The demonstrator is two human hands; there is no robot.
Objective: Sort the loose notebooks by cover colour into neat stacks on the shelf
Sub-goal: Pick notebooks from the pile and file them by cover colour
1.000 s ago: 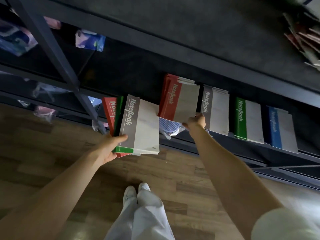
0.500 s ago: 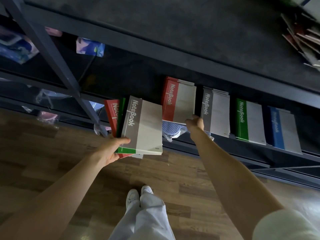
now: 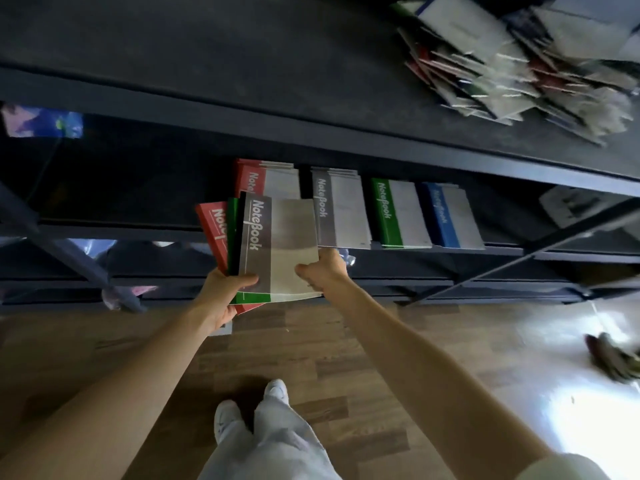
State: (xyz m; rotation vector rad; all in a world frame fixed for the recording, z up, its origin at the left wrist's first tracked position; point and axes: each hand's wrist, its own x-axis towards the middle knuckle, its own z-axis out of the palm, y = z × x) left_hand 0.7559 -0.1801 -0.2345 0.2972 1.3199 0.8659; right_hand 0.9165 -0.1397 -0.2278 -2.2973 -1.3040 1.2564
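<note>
My left hand [image 3: 221, 292] grips a fanned bundle of notebooks in front of the shelf: a grey one [image 3: 277, 244] on top, a green one [image 3: 232, 233] under it and a red one [image 3: 213, 226] at the left. My right hand [image 3: 323, 271] pinches the lower right edge of the grey top notebook. On the middle shelf [image 3: 519, 251] lie sorted stacks: red stack [image 3: 266, 180], grey stack [image 3: 341, 209], green stack [image 3: 398, 213], blue stack [image 3: 448, 216].
A loose pile of mixed notebooks [image 3: 512, 60] lies on the dark top shelf at the right. Diagonal metal braces [image 3: 540, 254] cross the shelf frame. Wood floor and my feet [image 3: 252, 407] are below. Something dark lies on the floor [image 3: 613, 362] at the far right.
My right hand left the red stack on the shelf and came back to grip the grey top notebook. The bundle in my left hand moved right, in front of the red stack.
</note>
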